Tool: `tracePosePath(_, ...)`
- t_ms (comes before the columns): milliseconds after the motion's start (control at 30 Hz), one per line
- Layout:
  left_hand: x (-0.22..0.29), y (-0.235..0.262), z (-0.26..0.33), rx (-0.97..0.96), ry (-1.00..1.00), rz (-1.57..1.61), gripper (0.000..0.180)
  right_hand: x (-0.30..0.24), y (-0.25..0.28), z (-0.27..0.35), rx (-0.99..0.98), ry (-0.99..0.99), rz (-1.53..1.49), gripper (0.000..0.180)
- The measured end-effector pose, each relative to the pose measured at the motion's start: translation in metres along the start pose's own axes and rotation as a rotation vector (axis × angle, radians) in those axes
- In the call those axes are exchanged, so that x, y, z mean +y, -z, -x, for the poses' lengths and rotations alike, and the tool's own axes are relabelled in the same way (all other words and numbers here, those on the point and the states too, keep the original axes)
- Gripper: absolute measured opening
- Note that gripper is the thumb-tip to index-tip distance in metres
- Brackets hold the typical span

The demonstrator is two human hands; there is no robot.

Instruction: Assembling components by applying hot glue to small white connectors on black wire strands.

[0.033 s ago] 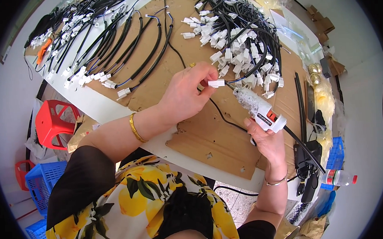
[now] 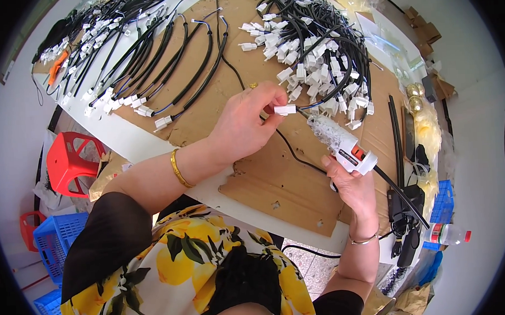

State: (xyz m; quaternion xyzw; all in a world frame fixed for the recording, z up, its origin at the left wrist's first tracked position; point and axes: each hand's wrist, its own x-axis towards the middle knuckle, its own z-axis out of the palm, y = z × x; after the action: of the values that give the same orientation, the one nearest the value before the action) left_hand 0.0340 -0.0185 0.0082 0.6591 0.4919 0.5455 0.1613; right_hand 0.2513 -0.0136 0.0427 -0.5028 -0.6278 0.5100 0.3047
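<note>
Between thumb and fingers, my left hand [image 2: 248,124] pinches a white plug connector [image 2: 286,110], whose blue and black wires run right into a black-sleeved cable [image 2: 334,97]. My right hand [image 2: 352,188] is wrapped round the handle of a white hot glue gun [image 2: 342,145] with an orange-red part and a dark stick in its rear. Stringy, clumped glue coats its front. The gun's nozzle points up and left, close to the wires just right of the connector; whether it touches them I cannot tell. A heap of wire harnesses [image 2: 316,59] lies just beyond.
Cardboard [image 2: 282,184] covers the white table. More harnesses [image 2: 186,70] lie spread at the far left, near an orange tool [image 2: 58,67]. Black power adapters [image 2: 405,204] and a plastic bottle [image 2: 448,234] are at the right edge. A red stool [image 2: 72,162] and blue crates [image 2: 59,239] stand left.
</note>
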Motion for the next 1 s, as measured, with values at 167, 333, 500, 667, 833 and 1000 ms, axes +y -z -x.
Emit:
tracePosePath(167, -0.001, -0.001, 0.000, 0.008, 0.009, 0.020, 0.021, -0.003, 0.000, 0.000, -0.019, 0.013, 0.019, 0.020)
tracePosePath(333, -0.002, -0.002, -0.001, 0.030, 0.025, 0.044, 0.019, -0.004, 0.001, 0.001, -0.018, 0.027, 0.032, 0.021)
tracePosePath(500, -0.002, -0.001, -0.001, 0.035, 0.012, 0.027, 0.018, -0.001, 0.001, -0.001, -0.027, 0.055, 0.050, 0.021)
tracePosePath(667, -0.001, -0.001, -0.001, 0.018, 0.031, 0.042, 0.018, 0.006, 0.005, -0.003, -0.006, -0.025, -0.035, 0.023)
tracePosePath(833, -0.001, -0.002, -0.001, 0.018, 0.031, 0.059, 0.018, 0.008, 0.002, -0.002, 0.009, 0.025, -0.065, 0.023)
tracePosePath(1000, -0.007, -0.004, 0.000, 0.026, 0.028, 0.077, 0.018, 0.006, 0.000, -0.004, 0.008, 0.022, -0.079, 0.022)
